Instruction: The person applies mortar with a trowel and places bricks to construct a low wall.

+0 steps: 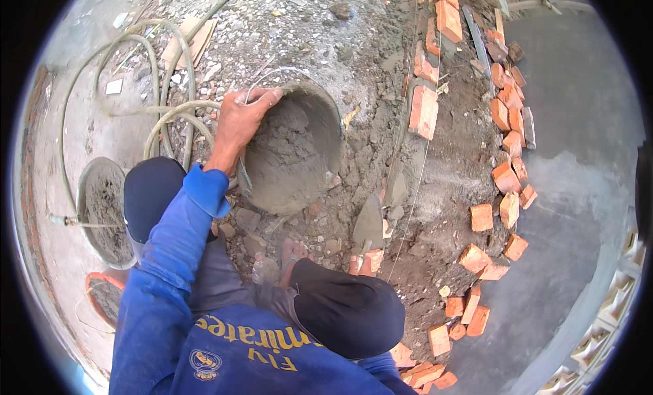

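At the left of centre, my left hand is closed on the near-left rim of a round bucket. The bucket leans toward me, and grey wet mortar coats its inside. A thin wire handle arcs over its far edge. Right of the bucket, a pointed trowel has its grey blade directed away from me. Fingers of my right hand show at the trowel's handle end, beyond my bent knee; the rest of that hand is hidden.
A string line runs beside a row of laid bricks. Loose orange bricks lie scattered farther right. A coiled hose, a mortar-filled basin and an orange-rimmed container are at the left.
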Demonstrator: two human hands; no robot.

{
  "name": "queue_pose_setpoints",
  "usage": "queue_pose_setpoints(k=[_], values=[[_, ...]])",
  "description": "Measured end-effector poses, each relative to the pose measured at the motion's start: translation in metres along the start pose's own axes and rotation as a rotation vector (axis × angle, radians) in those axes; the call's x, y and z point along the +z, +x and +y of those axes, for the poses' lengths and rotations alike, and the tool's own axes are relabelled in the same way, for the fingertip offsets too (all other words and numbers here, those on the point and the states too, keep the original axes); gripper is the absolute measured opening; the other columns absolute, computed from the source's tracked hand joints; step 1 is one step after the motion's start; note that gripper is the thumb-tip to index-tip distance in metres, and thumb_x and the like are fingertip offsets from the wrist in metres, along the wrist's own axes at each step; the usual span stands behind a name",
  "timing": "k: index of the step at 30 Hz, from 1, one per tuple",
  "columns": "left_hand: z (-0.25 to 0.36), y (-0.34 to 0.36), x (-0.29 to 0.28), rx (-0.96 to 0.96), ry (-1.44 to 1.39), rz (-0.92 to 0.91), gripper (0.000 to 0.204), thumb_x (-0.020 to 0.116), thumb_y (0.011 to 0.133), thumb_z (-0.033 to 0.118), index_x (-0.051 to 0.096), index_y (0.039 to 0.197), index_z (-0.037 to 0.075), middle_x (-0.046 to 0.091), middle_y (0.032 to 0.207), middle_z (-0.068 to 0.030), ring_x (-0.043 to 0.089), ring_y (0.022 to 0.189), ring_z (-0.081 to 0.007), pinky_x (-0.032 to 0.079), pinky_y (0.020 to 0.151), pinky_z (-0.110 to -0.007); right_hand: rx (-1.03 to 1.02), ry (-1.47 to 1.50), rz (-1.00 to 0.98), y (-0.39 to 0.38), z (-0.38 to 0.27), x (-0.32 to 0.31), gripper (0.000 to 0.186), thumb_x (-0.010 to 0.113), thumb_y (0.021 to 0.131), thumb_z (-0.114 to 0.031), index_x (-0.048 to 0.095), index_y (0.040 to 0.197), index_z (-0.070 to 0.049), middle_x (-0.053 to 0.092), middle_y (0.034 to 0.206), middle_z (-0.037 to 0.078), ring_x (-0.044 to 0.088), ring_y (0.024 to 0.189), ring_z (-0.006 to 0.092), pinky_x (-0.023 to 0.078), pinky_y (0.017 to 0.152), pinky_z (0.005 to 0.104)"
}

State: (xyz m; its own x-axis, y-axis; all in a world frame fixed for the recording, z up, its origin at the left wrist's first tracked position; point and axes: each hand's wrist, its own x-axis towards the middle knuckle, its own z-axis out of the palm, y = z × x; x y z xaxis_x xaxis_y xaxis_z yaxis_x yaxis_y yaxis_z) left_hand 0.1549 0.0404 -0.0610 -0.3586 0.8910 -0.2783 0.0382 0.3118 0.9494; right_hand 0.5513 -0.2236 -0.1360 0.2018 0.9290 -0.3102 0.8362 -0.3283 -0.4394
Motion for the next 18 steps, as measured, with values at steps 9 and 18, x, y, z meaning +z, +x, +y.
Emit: queue_pose_setpoints(k=[9, 18], values=[[-0.054, 0.029, 0.006, 0.209, 0.094, -0.012, 0.04, 0.071, 0.101, 0.034, 0.077, 0.12, -0.001, 0.079, 0.105, -0.0091, 0.07, 0.096, -0.0164, 0.053, 0.092, -0.034, -0.315, 0.156, -0.339, 0.097, -0.124, -0.124, 0.066, 0.058, 0.103, -0.059, 0.062, 0.142, -0.006, 0.073, 0.124, 0.022, 0.07, 0.113, 0.0356, 0.052, 0.1, 0.0409], [-0.081, 0.06, -0.018, 0.101, 0.067, -0.185, 0.047, 0.064, 0.104, 0.032, 0.068, 0.133, -0.005, 0.073, 0.123, -0.016, 0.067, 0.111, -0.0243, 0.048, 0.101, -0.036, 0.368, 0.526, 0.467, 0.043, 0.062, -0.29, 0.048, 0.06, 0.106, -0.047, 0.072, 0.122, -0.002, 0.076, 0.104, 0.012, 0.072, 0.078, 0.0134, 0.055, 0.061, 0.0299]])
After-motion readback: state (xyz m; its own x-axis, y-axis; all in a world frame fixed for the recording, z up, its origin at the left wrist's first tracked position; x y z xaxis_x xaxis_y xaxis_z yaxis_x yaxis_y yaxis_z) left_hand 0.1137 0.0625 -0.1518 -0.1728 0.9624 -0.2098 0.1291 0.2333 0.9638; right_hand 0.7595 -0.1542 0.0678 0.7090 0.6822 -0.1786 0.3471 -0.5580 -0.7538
